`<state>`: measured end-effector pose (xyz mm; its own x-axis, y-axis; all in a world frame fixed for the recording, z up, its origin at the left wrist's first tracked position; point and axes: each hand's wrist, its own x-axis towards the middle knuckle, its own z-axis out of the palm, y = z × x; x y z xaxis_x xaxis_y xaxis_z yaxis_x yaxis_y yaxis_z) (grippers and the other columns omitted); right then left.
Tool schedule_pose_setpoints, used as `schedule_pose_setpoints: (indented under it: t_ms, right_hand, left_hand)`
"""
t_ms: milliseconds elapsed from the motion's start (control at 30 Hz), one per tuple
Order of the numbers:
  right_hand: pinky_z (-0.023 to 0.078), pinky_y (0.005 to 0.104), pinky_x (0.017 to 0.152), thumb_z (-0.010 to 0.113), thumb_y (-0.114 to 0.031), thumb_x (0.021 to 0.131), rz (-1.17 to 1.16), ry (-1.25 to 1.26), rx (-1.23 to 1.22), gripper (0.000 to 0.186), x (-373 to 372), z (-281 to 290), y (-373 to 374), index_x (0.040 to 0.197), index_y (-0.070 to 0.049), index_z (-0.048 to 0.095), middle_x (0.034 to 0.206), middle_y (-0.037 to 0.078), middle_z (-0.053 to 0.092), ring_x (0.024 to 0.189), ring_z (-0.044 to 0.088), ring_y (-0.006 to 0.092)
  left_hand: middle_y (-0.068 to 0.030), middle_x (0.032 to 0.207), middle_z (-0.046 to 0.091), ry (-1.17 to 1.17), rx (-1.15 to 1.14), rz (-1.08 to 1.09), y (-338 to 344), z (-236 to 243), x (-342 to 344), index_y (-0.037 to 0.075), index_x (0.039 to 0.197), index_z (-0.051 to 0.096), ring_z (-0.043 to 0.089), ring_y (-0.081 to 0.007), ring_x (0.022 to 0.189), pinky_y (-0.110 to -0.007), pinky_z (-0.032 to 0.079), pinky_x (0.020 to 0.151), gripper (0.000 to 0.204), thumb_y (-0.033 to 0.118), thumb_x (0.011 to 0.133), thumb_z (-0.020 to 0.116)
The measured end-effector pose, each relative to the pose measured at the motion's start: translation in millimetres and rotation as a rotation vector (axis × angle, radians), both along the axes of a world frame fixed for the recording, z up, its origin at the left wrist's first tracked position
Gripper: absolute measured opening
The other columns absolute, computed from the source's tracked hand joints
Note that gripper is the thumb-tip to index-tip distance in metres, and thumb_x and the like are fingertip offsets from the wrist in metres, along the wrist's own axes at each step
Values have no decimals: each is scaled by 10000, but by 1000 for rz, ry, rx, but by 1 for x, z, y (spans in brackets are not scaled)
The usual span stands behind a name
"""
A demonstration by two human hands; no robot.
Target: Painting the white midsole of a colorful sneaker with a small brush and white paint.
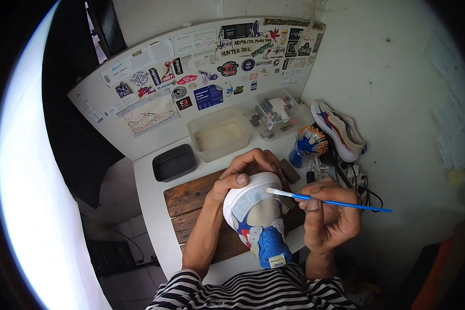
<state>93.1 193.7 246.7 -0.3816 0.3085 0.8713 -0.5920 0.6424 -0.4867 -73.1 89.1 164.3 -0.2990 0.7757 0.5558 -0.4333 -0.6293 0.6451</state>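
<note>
My left hand [245, 168] is closed around the toe end of a sneaker [265, 212], holding it up over a wooden board [191, 201]. The shoe has a white sole edge, a pale blue-grey toe panel, beige mesh, blue and red side patches and a blue tongue that points toward me. Pinched in my right hand [330, 212] is a thin paintbrush [341, 203] with a blue handle. Its pale bristle tip lies at the toe panel; whether it touches I cannot tell.
Behind the board stand a black tray [174, 162], a clear plastic tub [219, 133] and a clear box of small items [276, 116]. A blue cup of brushes [307, 147] is at the right, beside another sneaker [338, 129] leaning on the wall. Black cables [369, 194] lie nearby.
</note>
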Motion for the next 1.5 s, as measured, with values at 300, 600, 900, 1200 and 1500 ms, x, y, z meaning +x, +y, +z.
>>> schedule_pose_setpoints:
  t_ms: [300,600,900,1200,1500]
  right_hand:
    - [523,290,621,605,15,944,51,-84,-54,115,4,-7,8,1035,40,539,771,141,633,654,601,165]
    - [545,296,636,636,60,893,90,-23,53,159,-4,-4,2,1040,63,577,803,158,670,642,650,196]
    - [565,274,717,604,3,1002,96,-283,-268,158,-13,-8,39,1141,78,596,931,154,712,797,673,135]
    - [483,310,603,691,-80,974,37,-678,69,123,-87,-52,41,1020,31,662,781,116,682,663,649,139]
    - [512,469,665,663,-109,967,1,-825,191,158,-115,-86,43,942,40,617,873,223,686,765,681,405]
  left_hand:
    - [-223,1090,596,-24,17,-12,1,1,1,-31,1115,593,657,-378,1034,-460,530,908,564,448,829,678]
    - [-219,1095,596,-20,6,3,1,-5,-3,-33,1108,598,656,-377,1050,-457,527,920,576,458,819,683]
    - [-216,1122,546,-128,85,-10,-40,-9,-23,-3,1128,595,623,-498,1087,-652,532,905,561,438,793,679]
    - [-140,1036,524,-312,145,248,-80,-24,-6,39,1081,607,618,-424,986,-668,503,906,628,537,701,652]
    - [-165,1017,535,-276,155,185,-83,-20,-5,22,1071,619,614,-485,1062,-749,467,943,610,492,698,730]
